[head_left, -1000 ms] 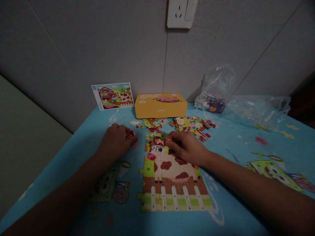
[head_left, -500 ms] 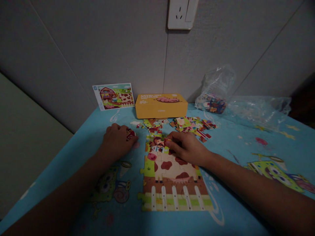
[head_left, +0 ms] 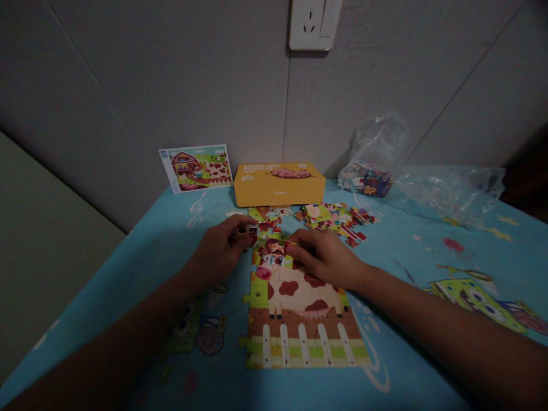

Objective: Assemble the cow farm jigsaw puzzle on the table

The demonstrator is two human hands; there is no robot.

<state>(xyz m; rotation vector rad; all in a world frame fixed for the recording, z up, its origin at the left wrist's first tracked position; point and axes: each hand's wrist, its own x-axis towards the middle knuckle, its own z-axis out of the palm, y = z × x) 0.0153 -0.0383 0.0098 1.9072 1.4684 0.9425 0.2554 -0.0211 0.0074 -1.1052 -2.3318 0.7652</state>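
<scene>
A partly joined jigsaw puzzle (head_left: 295,311) with a spotted cow and a white fence lies flat in front of me. At its upper left corner, my left hand (head_left: 225,248) pinches a dark red and white puzzle piece (head_left: 252,230) between thumb and fingers. My right hand (head_left: 327,254) rests over the puzzle's upper right part. Its thumb and forefinger close on a small red and yellow puzzle piece (head_left: 290,244), mostly hidden by the fingers. Several loose puzzle pieces (head_left: 331,217) lie heaped just beyond, and more loose pieces (head_left: 270,216) are behind the puzzle's top edge.
A yellow puzzle box (head_left: 279,191) stands against the wall, with a picture card (head_left: 197,169) leaning to its left. To the right sit a clear bag of pieces (head_left: 368,177) and a crumpled plastic bag (head_left: 454,191). A blue cartoon-print cloth (head_left: 411,354) covers the table.
My left hand has moved right, bringing its puzzle piece to the puzzle's upper left corner. My right hand stays in nearly the same place.
</scene>
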